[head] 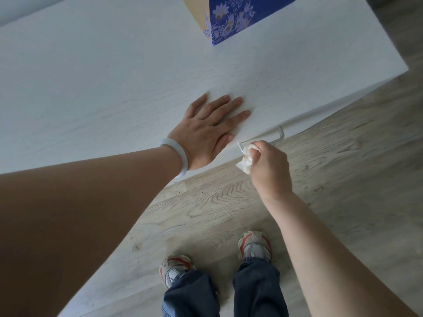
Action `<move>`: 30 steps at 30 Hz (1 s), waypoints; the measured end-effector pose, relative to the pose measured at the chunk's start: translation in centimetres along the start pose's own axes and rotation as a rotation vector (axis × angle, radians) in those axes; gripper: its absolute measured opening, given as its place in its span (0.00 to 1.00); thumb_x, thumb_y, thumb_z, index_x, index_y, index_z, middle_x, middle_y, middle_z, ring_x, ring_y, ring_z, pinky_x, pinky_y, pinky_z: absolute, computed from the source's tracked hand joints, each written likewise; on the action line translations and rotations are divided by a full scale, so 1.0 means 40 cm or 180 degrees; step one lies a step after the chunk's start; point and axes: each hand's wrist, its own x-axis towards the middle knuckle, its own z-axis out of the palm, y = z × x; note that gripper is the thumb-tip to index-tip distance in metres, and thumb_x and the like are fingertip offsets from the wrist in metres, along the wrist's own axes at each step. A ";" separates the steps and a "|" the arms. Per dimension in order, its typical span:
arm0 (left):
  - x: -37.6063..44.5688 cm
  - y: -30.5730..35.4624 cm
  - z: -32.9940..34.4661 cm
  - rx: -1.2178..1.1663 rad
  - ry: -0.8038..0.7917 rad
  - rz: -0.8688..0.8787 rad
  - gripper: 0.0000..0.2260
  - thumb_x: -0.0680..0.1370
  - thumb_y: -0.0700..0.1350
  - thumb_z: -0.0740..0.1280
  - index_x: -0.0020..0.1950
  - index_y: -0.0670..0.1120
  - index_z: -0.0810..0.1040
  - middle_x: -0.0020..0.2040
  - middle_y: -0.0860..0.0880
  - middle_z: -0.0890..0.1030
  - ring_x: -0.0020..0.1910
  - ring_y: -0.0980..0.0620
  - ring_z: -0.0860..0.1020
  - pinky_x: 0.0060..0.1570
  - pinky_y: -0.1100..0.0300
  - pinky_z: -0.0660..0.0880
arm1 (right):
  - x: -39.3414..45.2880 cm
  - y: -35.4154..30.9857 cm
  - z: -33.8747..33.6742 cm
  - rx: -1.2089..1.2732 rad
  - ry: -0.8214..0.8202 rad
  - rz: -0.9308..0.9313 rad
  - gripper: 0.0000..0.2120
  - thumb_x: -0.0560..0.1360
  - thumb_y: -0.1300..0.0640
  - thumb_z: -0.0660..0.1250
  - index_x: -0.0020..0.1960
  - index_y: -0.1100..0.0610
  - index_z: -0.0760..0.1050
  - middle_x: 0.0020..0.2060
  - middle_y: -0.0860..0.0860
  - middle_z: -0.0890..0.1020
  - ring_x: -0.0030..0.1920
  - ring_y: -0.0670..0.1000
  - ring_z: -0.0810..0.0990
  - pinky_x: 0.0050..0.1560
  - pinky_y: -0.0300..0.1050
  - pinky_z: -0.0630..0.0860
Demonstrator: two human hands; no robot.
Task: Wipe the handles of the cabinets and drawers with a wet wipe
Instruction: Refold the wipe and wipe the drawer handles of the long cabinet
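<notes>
Head view: right hand pinches a crumpled wipe against the left end of a white bar handle, which sticks out just under the near edge of the white cabinet. Right fingers are curled tight on the wipe. Left hand lies flat on the tabletop just above the handle, fingers straight and spread, holding nothing, probably bracing.

Step in hand, my read: wiping this handle, starting at its left post.
- Wrap the wipe round the bar, not just dab the front; the underside and back get touched most.
- Run one steady pass left to right to the far post, then work round both posts where they meet the front.
- Keep the left hand pressing down so a drawer doesn't slide out under the pull.
- Refold the wipe to a fresh face if it looks grey; it is bunched small now, so coverage per pass is low.

Hard to tell:
- The cabinet front is almost edge-on from here, so whether this is a drawer or a door, I can't say. Any other handles are not in view.
- Right fingertips are hidden behind the wipe; thumb position unclear.
- Whether the wipe wraps round the bar or only touches it: can't tell.
- Blue floral box at the far edge is cut off by the frame; contents unknown.
- Wipe wetness can't be judged.
</notes>
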 end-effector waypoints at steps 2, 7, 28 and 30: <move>0.000 -0.001 0.001 0.0017 -0.0005 -0.0002 0.23 0.83 0.54 0.46 0.79 0.56 0.50 0.79 0.53 0.51 0.78 0.51 0.51 0.75 0.45 0.49 | -0.001 -0.029 0.031 0.0284 -0.0020 0.0327 0.13 0.80 0.59 0.57 0.47 0.65 0.77 0.38 0.55 0.78 0.39 0.55 0.75 0.38 0.46 0.66; 0.002 0.002 0.000 0.0037 -0.0038 -0.0010 0.23 0.83 0.54 0.45 0.79 0.56 0.49 0.79 0.53 0.51 0.78 0.51 0.50 0.75 0.45 0.48 | 0.005 -0.065 0.094 0.1485 0.0120 0.1254 0.13 0.78 0.58 0.59 0.43 0.62 0.79 0.36 0.54 0.82 0.38 0.58 0.82 0.36 0.45 0.74; 0.003 0.002 -0.003 0.0077 -0.0066 -0.0028 0.23 0.83 0.54 0.47 0.79 0.56 0.49 0.79 0.53 0.51 0.78 0.51 0.51 0.75 0.45 0.49 | 0.111 0.076 -0.057 0.3813 0.0200 0.2375 0.04 0.78 0.60 0.67 0.45 0.58 0.78 0.54 0.58 0.80 0.56 0.55 0.81 0.57 0.49 0.80; 0.002 0.003 -0.002 0.0090 -0.0068 -0.0042 0.24 0.83 0.54 0.47 0.79 0.56 0.49 0.79 0.54 0.51 0.78 0.51 0.51 0.75 0.45 0.49 | 0.097 0.068 -0.042 0.4416 0.0319 0.2618 0.03 0.77 0.59 0.68 0.47 0.59 0.78 0.56 0.57 0.80 0.57 0.54 0.80 0.57 0.47 0.79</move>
